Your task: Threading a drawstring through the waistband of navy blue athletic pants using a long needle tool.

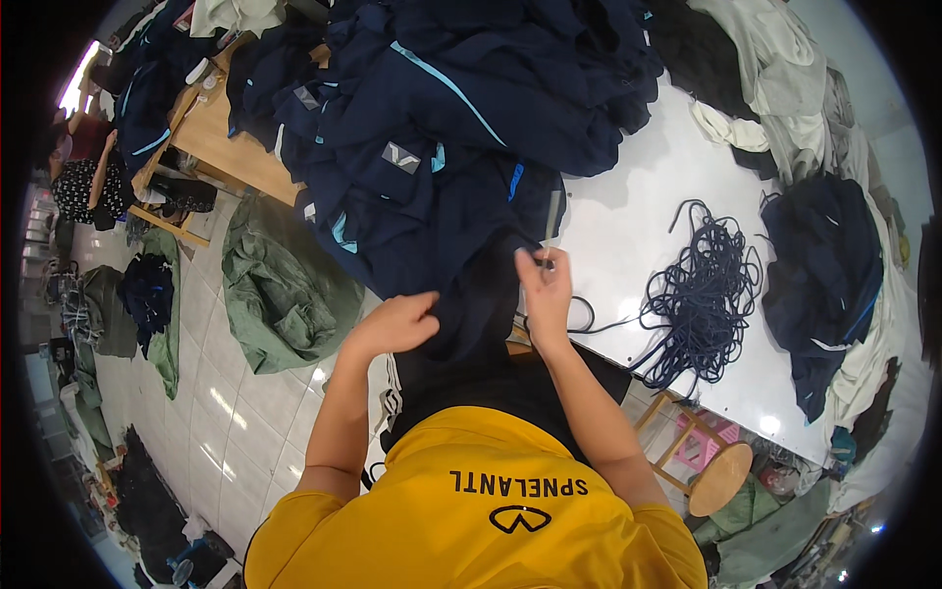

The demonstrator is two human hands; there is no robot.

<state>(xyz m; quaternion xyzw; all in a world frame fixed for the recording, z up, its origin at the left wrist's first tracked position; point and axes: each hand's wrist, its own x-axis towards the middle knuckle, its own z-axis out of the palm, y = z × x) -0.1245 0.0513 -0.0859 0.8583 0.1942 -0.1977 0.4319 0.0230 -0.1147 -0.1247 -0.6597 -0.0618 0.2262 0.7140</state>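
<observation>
A dark navy garment (481, 285) hangs off the near edge of the table in front of me. My left hand (394, 326) is closed on its left side, with thumb and fingers together at the cloth. At its right edge, my right hand (546, 285) pinches a slim, pale, rod-like tool (553, 214) that points away from me. Motion blurs the tool, so its exact kind is unclear. Below the right hand a navy cord (591, 316) loops out and runs right to a large tangled heap of the same cord (699, 299).
A big pile of navy garments (471, 98) with light-blue trim covers the far side. More clothes (822, 265) lie along the right of the white table (613, 211). A green sack (285, 285) stands left on the tiled floor; a round wooden stool (721, 479) is lower right. Another person (88, 182) is far left.
</observation>
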